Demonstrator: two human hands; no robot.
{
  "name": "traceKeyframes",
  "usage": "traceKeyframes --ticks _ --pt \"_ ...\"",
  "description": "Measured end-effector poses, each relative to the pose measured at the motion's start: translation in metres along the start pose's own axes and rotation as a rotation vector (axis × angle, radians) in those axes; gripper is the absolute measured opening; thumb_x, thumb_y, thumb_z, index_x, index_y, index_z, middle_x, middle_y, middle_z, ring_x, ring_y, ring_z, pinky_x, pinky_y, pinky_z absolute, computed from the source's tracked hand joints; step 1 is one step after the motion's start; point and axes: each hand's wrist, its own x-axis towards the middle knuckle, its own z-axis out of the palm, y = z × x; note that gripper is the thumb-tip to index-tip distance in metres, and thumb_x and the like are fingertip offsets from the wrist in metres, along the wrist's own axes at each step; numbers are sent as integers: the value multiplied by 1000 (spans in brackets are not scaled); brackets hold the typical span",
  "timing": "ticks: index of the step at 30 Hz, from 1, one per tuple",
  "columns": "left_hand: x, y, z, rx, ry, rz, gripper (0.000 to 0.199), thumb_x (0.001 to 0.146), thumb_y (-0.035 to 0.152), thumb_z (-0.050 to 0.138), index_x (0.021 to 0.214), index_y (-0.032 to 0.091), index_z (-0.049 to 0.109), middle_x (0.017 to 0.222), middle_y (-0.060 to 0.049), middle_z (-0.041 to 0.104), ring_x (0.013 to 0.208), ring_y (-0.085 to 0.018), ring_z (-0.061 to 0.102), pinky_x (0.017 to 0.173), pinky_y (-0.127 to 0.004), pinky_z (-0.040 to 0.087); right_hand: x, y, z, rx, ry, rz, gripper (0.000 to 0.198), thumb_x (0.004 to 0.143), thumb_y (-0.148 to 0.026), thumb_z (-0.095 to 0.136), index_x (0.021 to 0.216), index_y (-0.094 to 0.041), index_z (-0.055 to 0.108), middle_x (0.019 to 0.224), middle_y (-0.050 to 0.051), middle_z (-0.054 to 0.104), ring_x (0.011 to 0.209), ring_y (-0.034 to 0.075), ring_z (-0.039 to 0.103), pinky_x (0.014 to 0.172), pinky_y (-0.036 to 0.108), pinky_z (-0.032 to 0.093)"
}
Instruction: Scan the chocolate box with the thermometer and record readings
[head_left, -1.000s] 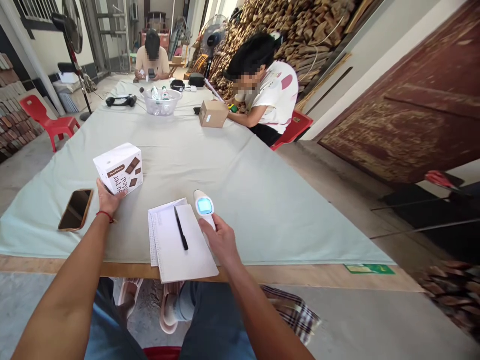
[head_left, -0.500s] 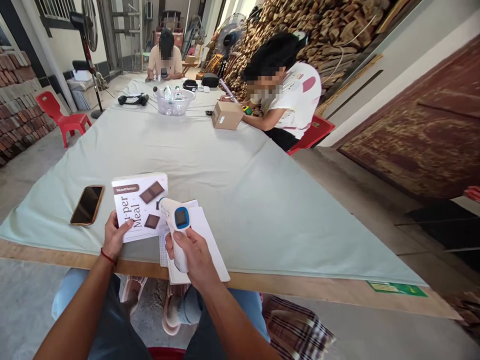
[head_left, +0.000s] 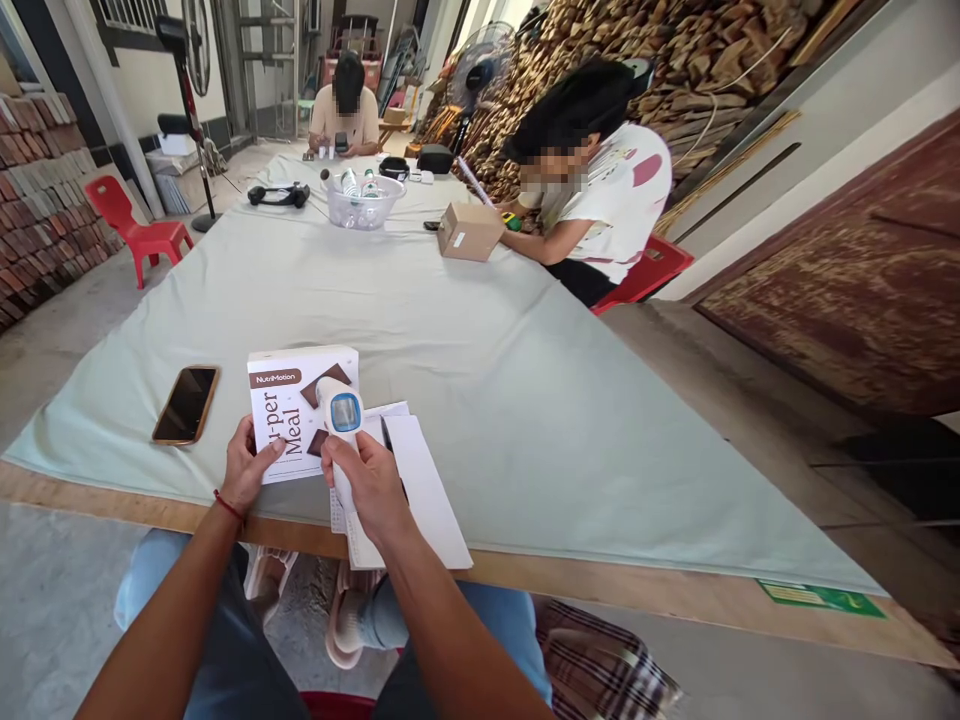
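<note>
My left hand [head_left: 249, 466] grips the lower left edge of a white box [head_left: 289, 420] printed "NutriMotion" and "Meal", its thumb on the front. In my right hand [head_left: 369, 482] is a white infrared thermometer [head_left: 327, 397] with a blue-rimmed screen [head_left: 346, 411], fingers wrapped round its handle. The thermometer overlaps the right part of the box in view; whether they touch I cannot tell. Beneath my right hand lie white paper sheets [head_left: 429, 500], and a dark pen [head_left: 386, 434] rests on them, partly hidden. A phone [head_left: 186, 405] lies left of the box.
A cloth-covered table [head_left: 540, 440] stretches ahead. On it stand a plastic basket of bottles [head_left: 361, 205], a cardboard box [head_left: 470, 231] and a black device [head_left: 278, 195]. One person [head_left: 600, 190] leans over the right side; another [head_left: 345, 115] sits at the far end.
The thermometer has turned more upright and moved left across the box front, its screen now lit pale. The pen on the papers has come into view. The whole view has shifted slightly.
</note>
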Motion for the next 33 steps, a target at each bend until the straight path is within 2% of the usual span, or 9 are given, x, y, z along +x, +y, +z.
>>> traceKeyframes --ticks 6,12,19,33 --pt "1 -1 0 -3 -5 8 54 66 49 77 105 15 60 94 -7 69 83 -23 63 73 -32 49 3 10 -4 -55 -12 -34 36 80 -53 63 65 -21 54 56 -3 54 55 13 47 59 28 37" --pt "1 1 1 -7 7 6 53 64 49 78 101 16 62 91 -6 69 81 -23 63 73 -32 49 4 7 -5 -27 -18 -34 34 79 -51 64 64 -21 54 56 -4 53 55 13 47 59 28 37" --pt "2 -4 0 -31 -6 1 56 65 50 78 106 15 60 96 -8 70 84 -23 64 75 -33 50 4 6 -5 -44 -18 -21 32 79 -49 64 67 -21 55 57 -3 55 56 13 48 60 28 38" --pt "2 -4 0 -46 -6 -16 57 65 52 78 106 15 60 97 -8 70 86 -24 65 75 -33 51 6 6 -4 -72 -26 -30 35 78 -53 62 67 -21 54 56 -3 54 55 13 47 58 27 37"
